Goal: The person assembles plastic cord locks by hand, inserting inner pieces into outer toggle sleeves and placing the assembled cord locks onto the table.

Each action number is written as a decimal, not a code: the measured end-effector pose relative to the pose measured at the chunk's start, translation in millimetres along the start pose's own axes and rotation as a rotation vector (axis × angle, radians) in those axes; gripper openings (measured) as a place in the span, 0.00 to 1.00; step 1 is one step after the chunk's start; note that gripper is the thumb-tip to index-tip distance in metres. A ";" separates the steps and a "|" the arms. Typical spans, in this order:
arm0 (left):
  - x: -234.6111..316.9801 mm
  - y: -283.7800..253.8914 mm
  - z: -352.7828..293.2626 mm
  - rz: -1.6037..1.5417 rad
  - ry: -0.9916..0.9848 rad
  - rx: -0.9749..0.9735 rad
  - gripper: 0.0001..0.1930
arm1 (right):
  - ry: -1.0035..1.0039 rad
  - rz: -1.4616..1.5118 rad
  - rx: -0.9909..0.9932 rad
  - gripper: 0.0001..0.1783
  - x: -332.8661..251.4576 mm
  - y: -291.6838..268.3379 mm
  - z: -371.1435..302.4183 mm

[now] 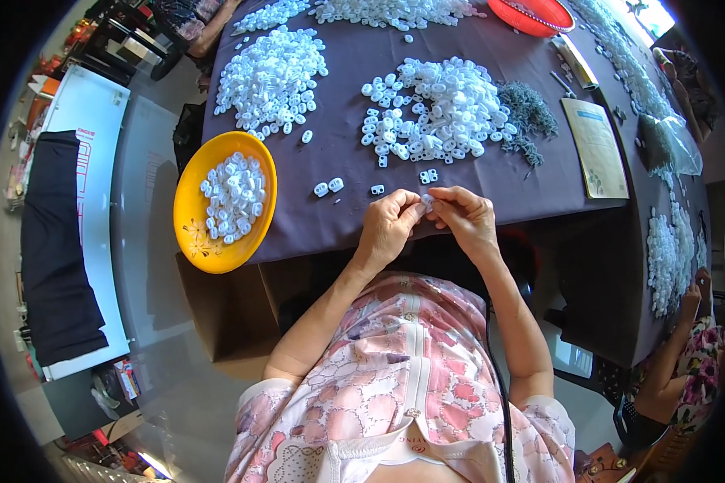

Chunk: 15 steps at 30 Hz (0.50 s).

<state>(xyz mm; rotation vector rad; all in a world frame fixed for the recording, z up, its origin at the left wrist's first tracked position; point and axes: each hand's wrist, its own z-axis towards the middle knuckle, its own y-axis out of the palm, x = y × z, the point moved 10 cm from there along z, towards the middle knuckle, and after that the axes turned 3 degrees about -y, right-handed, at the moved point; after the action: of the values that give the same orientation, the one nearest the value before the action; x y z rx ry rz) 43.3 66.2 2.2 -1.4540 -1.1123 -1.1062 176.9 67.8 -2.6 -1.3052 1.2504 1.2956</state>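
Note:
Near the table's front edge, my left hand (390, 224) and my right hand (466, 219) meet, fingertips pinched together. Between them is a small white plastic cord lock piece (428, 200), mostly covered by fingers. Just beyond the fingers lie a pair of two-hole white pieces (428, 175) and a single one (377, 190). Farther left are a pair of white pieces (329, 187) and a tiny loose bit (337, 201). Ahead of my hands spreads a large heap of white cord lock pieces (451, 105). A pile of small grey springs (528, 111) touches its right side.
A yellow bowl (187, 201) of white pieces sits at the table's left edge. Another white heap (270, 76) lies behind it. At right are a brown envelope (594, 149), a rolled packet (576, 63) and a red basket (540, 26). Other people sit around the table.

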 end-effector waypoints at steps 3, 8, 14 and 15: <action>-2.9 0.1 0.7 -0.008 0.002 0.002 0.07 | -0.005 -0.020 -0.005 0.09 -1.3 1.0 0.3; -3.9 2.7 1.0 -0.008 0.004 -0.002 0.07 | -0.020 0.051 0.017 0.09 1.0 -1.4 1.5; -7.4 4.1 1.3 -0.152 -0.070 0.000 0.06 | 0.038 0.227 0.053 0.08 3.9 -2.8 0.8; -8.1 3.5 1.1 -0.190 -0.087 0.004 0.06 | 0.045 0.266 0.061 0.08 4.1 -1.5 0.2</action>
<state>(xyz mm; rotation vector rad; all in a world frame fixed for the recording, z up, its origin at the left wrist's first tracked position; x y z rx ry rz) 45.4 66.0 -6.5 -1.4265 -1.3355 -1.1796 178.2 67.9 -6.8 -1.1590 1.5237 1.4054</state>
